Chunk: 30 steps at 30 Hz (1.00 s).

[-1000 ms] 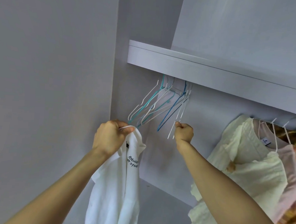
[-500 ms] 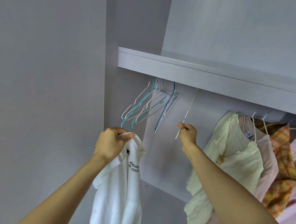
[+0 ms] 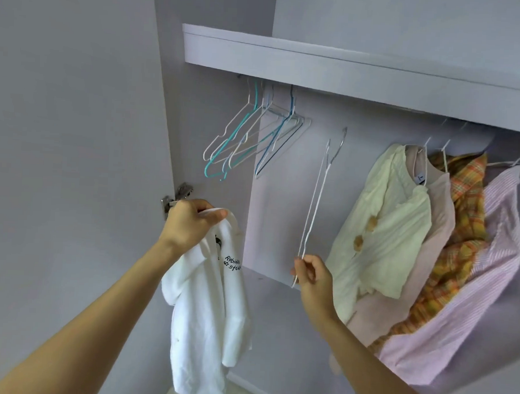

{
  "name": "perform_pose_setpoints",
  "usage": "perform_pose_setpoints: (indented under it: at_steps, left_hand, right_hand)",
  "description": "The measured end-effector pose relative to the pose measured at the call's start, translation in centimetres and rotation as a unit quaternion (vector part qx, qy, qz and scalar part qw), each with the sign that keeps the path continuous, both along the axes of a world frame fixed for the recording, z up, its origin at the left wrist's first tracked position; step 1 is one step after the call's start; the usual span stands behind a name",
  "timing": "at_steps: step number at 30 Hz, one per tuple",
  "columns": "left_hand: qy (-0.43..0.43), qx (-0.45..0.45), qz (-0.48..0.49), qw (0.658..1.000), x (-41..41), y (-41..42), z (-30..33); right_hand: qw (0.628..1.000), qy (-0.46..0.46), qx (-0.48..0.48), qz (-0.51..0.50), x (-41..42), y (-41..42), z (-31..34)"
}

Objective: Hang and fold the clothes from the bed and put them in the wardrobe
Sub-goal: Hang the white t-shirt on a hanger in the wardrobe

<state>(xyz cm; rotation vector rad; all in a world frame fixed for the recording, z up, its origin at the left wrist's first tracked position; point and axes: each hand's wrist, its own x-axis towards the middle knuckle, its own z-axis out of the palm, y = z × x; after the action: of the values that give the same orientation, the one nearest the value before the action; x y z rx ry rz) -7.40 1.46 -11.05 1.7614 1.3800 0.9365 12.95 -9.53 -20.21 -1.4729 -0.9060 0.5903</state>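
A white printed T-shirt (image 3: 207, 308) is gripped at its collar by the left hand (image 3: 191, 223); its print is partly folded away. A white wire hanger (image 3: 315, 205) is pinched by the right hand (image 3: 312, 275) below the wardrobe shelf (image 3: 349, 69), which hides the rail.

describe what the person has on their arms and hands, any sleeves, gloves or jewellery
Both forearms are bare right up to the bottom edge of the picture, so no sleeve shows. The left hand and the right hand wear no gloves. No ring, watch or bracelet can be seen on the fingers or wrists from this side.
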Motion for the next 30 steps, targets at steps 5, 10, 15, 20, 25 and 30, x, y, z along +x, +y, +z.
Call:
perform_pose_setpoints:
  at_steps: [5,10,15,20,25,30]
  left_hand:
    - [0.020,-0.035,-0.015,0.999,0.0,-1.9,-1.6]
    - [0.043,-0.063,-0.043,0.996,-0.3,-3.1,-2.7]
    - [0.020,-0.086,-0.046,0.995,-0.6,-3.5,-3.2]
    - [0.014,-0.082,-0.054,0.995,-0.6,-3.3,-2.8]
    - [0.129,-0.083,-0.079,0.985,-0.5,-3.7,-3.2]
    - [0.137,-0.089,-0.097,0.982,-1.5,-3.5,-1.9]
  right_hand:
    - [0.960,0.251,-0.111,0.047,1.5,-1.1,-2.4]
    - [0.979,0.026,-0.194,-0.062,1.4,-2.4,-4.3]
    - [0.995,-0.017,-0.089,-0.027,0.6,-4.2,-4.1]
    - [0.999,-0.007,-0.044,0.014,0.7,-3.3,-2.5]
    - [0.995,0.047,-0.025,-0.089,-0.6,-3.0,-2.3]
    - [0.964,0.231,0.031,-0.128,-1.5,-0.9,-0.1]
